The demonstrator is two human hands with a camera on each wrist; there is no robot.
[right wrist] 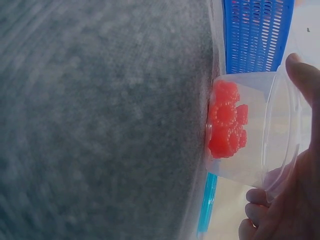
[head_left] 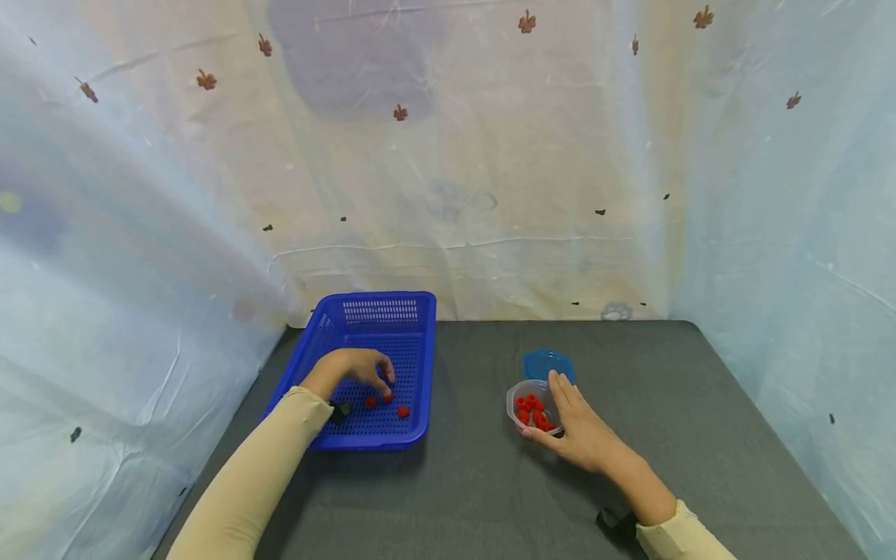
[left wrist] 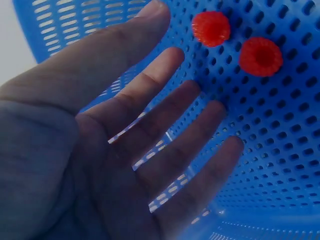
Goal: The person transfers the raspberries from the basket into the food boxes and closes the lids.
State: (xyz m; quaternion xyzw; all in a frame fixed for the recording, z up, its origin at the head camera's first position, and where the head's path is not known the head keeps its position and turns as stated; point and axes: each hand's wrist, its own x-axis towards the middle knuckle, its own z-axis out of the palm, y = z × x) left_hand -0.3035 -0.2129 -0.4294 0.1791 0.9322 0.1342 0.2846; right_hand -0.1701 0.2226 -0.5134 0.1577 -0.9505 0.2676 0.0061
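Note:
My left hand (head_left: pixel 358 365) reaches down into a blue perforated basket (head_left: pixel 430 365), its fingers spread and loosely bent with nothing between them. Close by its fingertips lie red raspberries (head_left: pixel 370 403); another raspberry (head_left: pixel 403 411) sits nearer the basket's front. In the left wrist view, two hollow raspberries (left wrist: pixel 261 56) show beyond the thumb and fingers. My right hand (head_left: pixel 584 432) holds a small clear plastic container (right wrist: pixel 252 125) by its rim, thumb on one side and fingers on the other. Several raspberries (right wrist: pixel 225 117) rest on the container's bottom, which stands on the table.
Just behind the container lies a translucent blue lid (head_left: pixel 547 362). A dark grey cloth covers the table (head_left: pixel 462 498). Pale patterned curtains (head_left: pixel 476 171) hang behind and at both sides. The basket occupies the table's left back part.

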